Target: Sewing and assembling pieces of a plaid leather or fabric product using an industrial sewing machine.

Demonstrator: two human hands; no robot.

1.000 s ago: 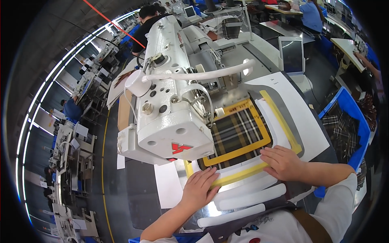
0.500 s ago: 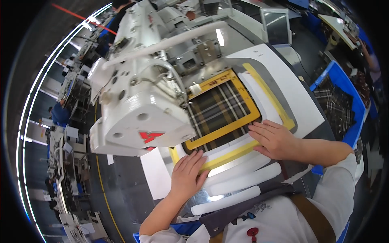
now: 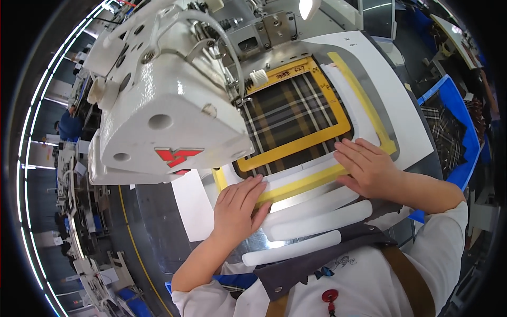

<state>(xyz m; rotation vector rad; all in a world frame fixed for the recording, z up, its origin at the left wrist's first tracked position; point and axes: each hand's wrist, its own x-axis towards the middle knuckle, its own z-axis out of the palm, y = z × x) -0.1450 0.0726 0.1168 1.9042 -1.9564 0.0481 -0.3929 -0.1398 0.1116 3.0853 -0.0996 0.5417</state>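
Dark plaid fabric (image 3: 288, 108) lies flat beneath a yellow rectangular frame (image 3: 298, 143) at a white sewing machine (image 3: 179, 119). Around the fabric is a white sheet edged with yellow strips (image 3: 306, 186). My left hand (image 3: 236, 205) rests flat at the near left corner, its fingertips by the fabric's edge and its thumb over the yellow strip. At the near right corner my right hand (image 3: 368, 166) lies with fingers stretched out, the tips at the fabric's edge. Both hands are open and grip nothing. The machine head hides the fabric's left side in part.
White padded rolls (image 3: 322, 219) lie between the yellow strip and my body. A blue bin (image 3: 467, 145) with plaid pieces stands at the right. White board (image 3: 195, 203) shows under the work. Machine benches line the far left, beyond a yellow floor line (image 3: 132, 238).
The view has shifted, so the machine looks larger and further left. Both hands stay at the same near corners of the fabric, still flat. The frame and fabric keep their place under the machine.
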